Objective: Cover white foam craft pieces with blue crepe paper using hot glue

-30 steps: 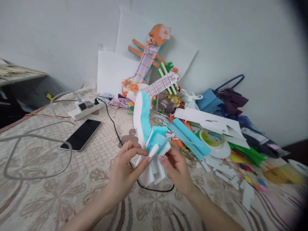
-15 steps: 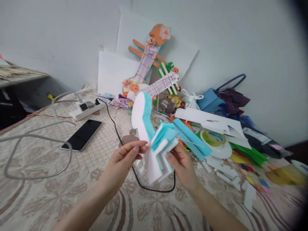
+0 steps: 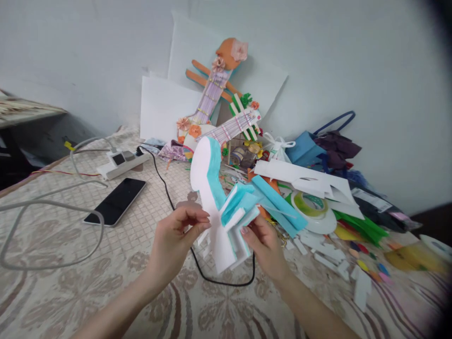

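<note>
Between my hands is a white and turquoise paper model (image 3: 209,176), with a rounded upper end and folded, stepped flaps lower down. My right hand (image 3: 264,242) grips its right side, thumb on the stepped flaps and fingers partly hidden behind them. My left hand (image 3: 178,235) is at the model's left edge, its thumb and fingertips close together in a pinch. Whether anything thin is between those fingertips cannot be made out. Turquoise paper strips (image 3: 278,202) lie behind my right hand.
Two decorated craft guitars (image 3: 212,96) lean at the wall. A phone (image 3: 116,201), power strip (image 3: 123,165) and grey cable (image 3: 52,202) are left. A black cord (image 3: 226,283) loops beneath the model. To the right are tape rolls (image 3: 310,205), paper scraps (image 3: 330,256) and a blue bag (image 3: 306,148).
My left hand has drawn slightly left, its fingertips moving from over the model's face to its left edge. My right hand keeps its hold. The whole view has shifted a little.
</note>
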`<state>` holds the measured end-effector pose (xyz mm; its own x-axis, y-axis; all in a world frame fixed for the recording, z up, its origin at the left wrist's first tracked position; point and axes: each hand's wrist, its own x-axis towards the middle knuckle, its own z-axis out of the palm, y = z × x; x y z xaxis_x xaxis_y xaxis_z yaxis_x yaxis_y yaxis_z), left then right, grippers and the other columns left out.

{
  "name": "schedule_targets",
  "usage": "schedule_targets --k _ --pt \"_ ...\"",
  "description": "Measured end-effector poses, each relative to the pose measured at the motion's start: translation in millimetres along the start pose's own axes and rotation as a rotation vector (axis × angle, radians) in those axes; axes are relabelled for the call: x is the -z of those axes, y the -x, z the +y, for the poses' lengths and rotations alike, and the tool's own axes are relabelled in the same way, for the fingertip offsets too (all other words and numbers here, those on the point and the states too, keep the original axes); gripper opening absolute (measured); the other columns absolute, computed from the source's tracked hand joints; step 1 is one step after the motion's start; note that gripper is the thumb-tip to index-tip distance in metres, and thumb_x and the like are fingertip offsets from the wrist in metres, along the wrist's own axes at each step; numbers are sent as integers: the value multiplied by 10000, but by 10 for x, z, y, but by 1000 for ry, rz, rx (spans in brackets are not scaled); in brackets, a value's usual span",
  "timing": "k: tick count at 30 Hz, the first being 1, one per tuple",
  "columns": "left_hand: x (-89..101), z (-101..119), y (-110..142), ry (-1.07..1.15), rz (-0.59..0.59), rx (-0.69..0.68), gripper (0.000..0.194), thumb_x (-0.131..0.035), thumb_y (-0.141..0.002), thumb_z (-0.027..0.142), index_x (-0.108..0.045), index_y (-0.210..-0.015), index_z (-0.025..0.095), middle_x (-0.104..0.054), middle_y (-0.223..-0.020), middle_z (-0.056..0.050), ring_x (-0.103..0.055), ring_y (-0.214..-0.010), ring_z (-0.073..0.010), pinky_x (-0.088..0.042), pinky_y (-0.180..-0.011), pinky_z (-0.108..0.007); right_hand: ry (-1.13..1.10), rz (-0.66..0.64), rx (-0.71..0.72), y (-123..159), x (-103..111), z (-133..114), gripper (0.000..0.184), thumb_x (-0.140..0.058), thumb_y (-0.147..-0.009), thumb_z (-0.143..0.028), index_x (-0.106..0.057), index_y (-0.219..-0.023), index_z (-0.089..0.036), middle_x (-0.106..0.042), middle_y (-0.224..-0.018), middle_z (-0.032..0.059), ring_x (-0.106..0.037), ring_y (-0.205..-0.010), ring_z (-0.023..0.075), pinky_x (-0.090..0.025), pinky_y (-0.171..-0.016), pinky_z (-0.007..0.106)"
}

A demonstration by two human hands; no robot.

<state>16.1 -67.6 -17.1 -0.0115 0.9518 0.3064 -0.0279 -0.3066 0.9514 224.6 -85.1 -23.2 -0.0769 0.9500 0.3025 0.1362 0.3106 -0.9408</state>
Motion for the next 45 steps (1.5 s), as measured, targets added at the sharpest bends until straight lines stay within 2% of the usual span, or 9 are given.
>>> schedule_targets --k 4,8,15,18,24,29,34,39,45 --pt "24 -28 -23 -163 17 -122 94 -750 -742 168 -664 -749 203 -669 -723 15 -611 -667 -122 -464 -619 -229 -1 5 0 1 6 -2 210 -635 -895 -437 -655 -894 -229 -653 -910 31 -626 -848 191 -527 -805 296" --pt "40 -30 -67 -197 27 -97 123 -777 -710 176 -656 -707 200 -659 -661 25 -599 -612 -120 -471 -606 -231 -26 -11 18 -4 5 -39 195 -629 -902 -429 -668 -983 -256 -680 -938 23 -656 -889 193 -540 -819 288" --pt "24 -35 -164 -80 35 64 63 -767 -716 224 -769 -777 208 -764 -787 -27 -688 -705 -166 -550 -658 -250 -38 -1 11 3 22 2 256 -627 -900 -449 -676 -1065 -260 -708 -1013 37 -668 -963 213 -538 -887 325" --pt "34 -49 -198 23 40 156 130 -800 -688 255 -782 -802 197 -765 -770 -32 -693 -666 -164 -576 -654 -259 -80 -21 3 8 33 24 269 -627 -906 -427 -660 -1117 -263 -707 -1037 40 -669 -979 213 -535 -899 328" --pt "57 -83 -271 371 -62 406 324 -882 -622 341 -776 -876 169 -783 -825 -59 -714 -728 -152 -583 -709 -243 -78 -29 -11 10 51 21 241 -611 -913 -437 -655 -1071 -260 -706 -1036 44 -668 -952 214 -539 -880 329" --pt "38 -68 -327 484 -54 502 364 -920 -567 313 -767 -859 159 -778 -806 -52 -702 -722 -127 -559 -694 -213 -60 -28 -6 7 52 22 244 -606 -908 -466 -654 -1020 -255 -690 -992 39 -662 -935 210 -534 -877 316" --pt "10 -57 -371 536 -6 513 342 -942 -499 265 -707 -715 143 -704 -632 3 -635 -581 -86 -506 -584 -181 -41 -22 -17 14 51 35 259 -598 -906 -483 -663 -1024 -262 -681 -984 39 -652 -944 217 -533 -870 316" --pt "-6 -48 -371 537 3 486 408 -936 -505 253 -655 -780 143 -677 -644 24 -597 -560 -69 -458 -534 -162 -60 -31 -8 16 56 48 239 -610 -913 -438 -674 -1072 -272 -678 -1005 40 -651 -946 208 -534 -868 309" --pt "-6 -62 -366 486 -16 425 409 -878 -587 203 -596 -880 162 -636 -716 45 -564 -592 -57 -433 -524 -152 -59 -19 -2 16 52 39 235 -619 -912 -417 -683 -1091 -278 -669 -962 32 -647 -913 199 -532 -861 300"
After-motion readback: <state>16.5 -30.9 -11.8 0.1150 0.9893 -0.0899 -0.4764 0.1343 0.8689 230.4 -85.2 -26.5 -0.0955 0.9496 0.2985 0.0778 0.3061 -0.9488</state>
